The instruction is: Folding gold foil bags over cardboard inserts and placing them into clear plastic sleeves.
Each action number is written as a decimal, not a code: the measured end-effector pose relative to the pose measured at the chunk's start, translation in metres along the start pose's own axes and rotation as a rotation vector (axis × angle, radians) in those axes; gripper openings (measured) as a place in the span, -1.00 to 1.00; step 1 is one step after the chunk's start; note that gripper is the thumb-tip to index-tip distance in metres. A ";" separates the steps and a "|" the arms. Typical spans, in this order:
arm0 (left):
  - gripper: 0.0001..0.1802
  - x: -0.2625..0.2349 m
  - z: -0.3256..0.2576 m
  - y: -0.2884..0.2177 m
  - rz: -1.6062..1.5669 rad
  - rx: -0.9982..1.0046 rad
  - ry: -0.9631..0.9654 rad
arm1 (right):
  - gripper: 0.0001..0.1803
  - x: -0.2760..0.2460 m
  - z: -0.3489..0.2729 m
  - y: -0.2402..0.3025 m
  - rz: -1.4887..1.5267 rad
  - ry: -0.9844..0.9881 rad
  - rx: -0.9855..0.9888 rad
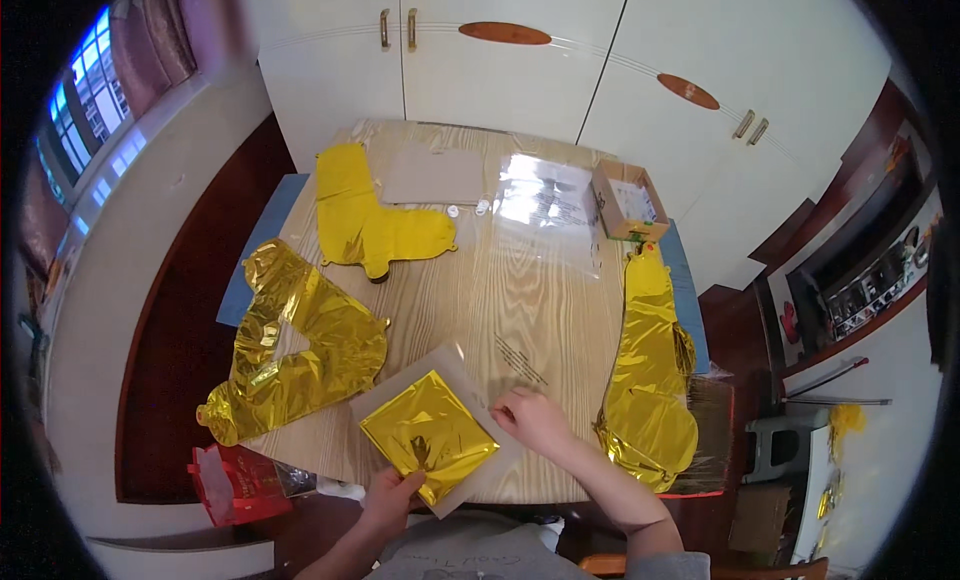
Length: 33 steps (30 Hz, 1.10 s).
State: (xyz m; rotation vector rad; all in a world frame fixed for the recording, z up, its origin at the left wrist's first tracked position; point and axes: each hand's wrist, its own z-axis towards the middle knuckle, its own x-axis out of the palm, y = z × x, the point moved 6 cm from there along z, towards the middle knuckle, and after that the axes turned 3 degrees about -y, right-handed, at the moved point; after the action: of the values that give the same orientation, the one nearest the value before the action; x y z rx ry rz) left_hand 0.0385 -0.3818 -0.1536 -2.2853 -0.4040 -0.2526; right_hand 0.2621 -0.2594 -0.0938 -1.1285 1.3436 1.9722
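Observation:
My left hand grips a folded gold foil balloon at its near edge, thumb on top and fingers hidden underneath. The balloon lies as a flat square on a pale greyish sheet, which shows around its edges. My right hand is at the sheet's right edge with its fingers curled together; whatever is pinched there is too small to make out. To the left is an unfolded, shiny gold balloon, flat and crinkled. Another flat gold balloon sits farther back. A long one runs along the right side.
A pale board and clear plastic bags lie at the back of the wooden table. An open cardboard box stands at the back right corner. White cabinets rise behind. A red bag is at lower left.

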 end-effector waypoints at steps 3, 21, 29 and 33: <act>-0.73 0.008 0.000 0.003 -0.011 -0.005 0.003 | -0.87 -0.004 0.000 0.010 -0.040 -0.056 -0.056; -0.71 0.018 0.000 0.016 -0.083 -0.126 0.038 | -0.84 -0.007 0.013 0.041 -0.225 -0.170 -0.179; -0.71 0.019 -0.004 0.009 -0.076 -0.139 -0.029 | -0.86 0.013 0.030 0.033 -0.203 -0.162 -0.099; -0.72 0.016 0.000 0.013 -0.079 -0.200 -0.025 | -0.69 0.016 0.030 0.036 -0.268 -0.215 -0.197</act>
State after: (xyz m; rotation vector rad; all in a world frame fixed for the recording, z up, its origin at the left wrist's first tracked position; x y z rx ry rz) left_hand 0.0583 -0.3868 -0.1568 -2.4734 -0.5026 -0.3174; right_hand 0.2152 -0.2465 -0.0834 -1.0829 0.8568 1.9899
